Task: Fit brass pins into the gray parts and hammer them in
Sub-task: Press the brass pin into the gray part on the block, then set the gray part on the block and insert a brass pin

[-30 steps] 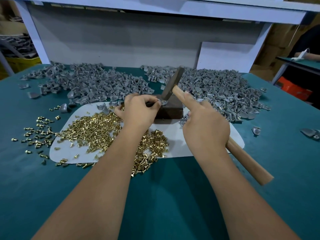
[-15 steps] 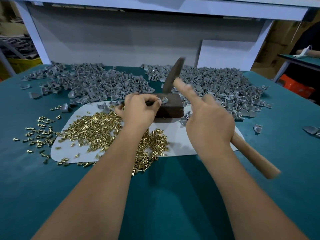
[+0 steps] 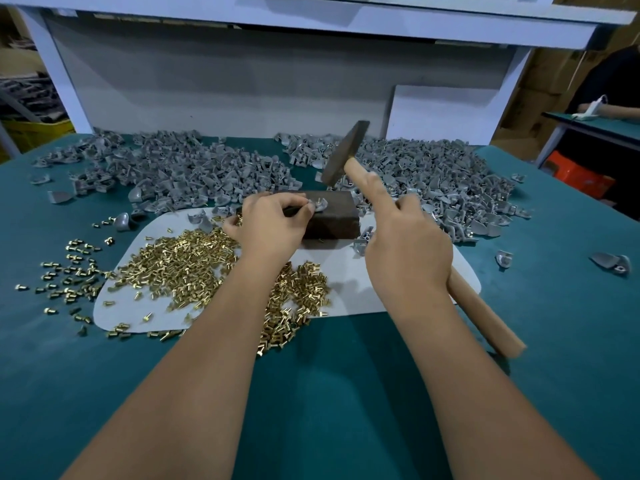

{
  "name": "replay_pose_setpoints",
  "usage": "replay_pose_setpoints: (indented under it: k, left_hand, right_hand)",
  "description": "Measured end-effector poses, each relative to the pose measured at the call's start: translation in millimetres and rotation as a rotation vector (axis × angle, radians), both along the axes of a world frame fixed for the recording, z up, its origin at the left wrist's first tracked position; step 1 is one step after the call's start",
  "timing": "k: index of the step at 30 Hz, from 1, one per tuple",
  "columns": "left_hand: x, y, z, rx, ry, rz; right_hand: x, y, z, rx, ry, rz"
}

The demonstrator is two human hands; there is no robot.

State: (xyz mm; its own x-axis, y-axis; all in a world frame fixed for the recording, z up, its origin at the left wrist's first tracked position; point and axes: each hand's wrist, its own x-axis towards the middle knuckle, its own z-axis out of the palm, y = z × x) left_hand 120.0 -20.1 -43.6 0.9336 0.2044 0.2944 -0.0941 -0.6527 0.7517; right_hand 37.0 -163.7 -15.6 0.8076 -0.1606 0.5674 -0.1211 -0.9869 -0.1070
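A teal-covered workbench [image 3: 346, 393] carries everything. A white mat [image 3: 349, 289] lies flat near its middle and serves as the landmark. A dark block [image 3: 329, 220] rests on the mat's far edge. Brass pins [image 3: 180, 261] are heaped across the mat's left half, spilling over its near edge, with loose ones scattered on the teal surface to its left. Beyond the mat, gray parts [image 3: 180, 171] form one broad pile at far left and another pile [image 3: 446, 178] at far right. A few stray gray parts [image 3: 611, 263] lie well right of the mat.
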Motion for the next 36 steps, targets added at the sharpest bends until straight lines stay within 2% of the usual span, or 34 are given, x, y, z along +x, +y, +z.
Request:
replay_pose_setpoints:
  k: [3,11,21,23,25,28,31,36]
  left_hand:
    - [-1.3,1.4,3.2,-0.105,0.041,-0.043]
    - [-3.5,1.5,5.0,-0.186,0.070,-0.061]
    - [-4.3,3.3,5.6,-0.259,0.061,-0.116]
    - [-4.9,3.8,6.6,-0.262,0.057,-0.120]
    - [-5.9,3.5,7.2,-0.237,0.052,-0.103]
    - [-6.7,3.5,7.2,-0.223,0.029,-0.135]
    - [-6.7,4.8,8.4,-0.197,0.025,-0.151]
    - [-7.0,5.2,7.1,-0.082,-0.002,-0.101]
  right_hand:
    - [4.0,-10.7,-1.7,0.025,-0.048,-0.060]
    - [10.9,-28.9,-7.8,0.119,0.190,-0.221]
    - [15.5,-29.2,-13.9,-0.012,0.221,-0.215]
    - [15.6,-28.1,-14.1,-0.026,0.168,-0.206]
    - [15.9,-24.7,-12.3,0.031,0.036,-0.124]
    - [22.8,-9.5,-3.5,0.310,-0.065,0.156]
    - [42.1,7.9,8.0,0.506,0.014,0.366]
    - [72.0,22.6,11.2,0.464,0.176,0.358]
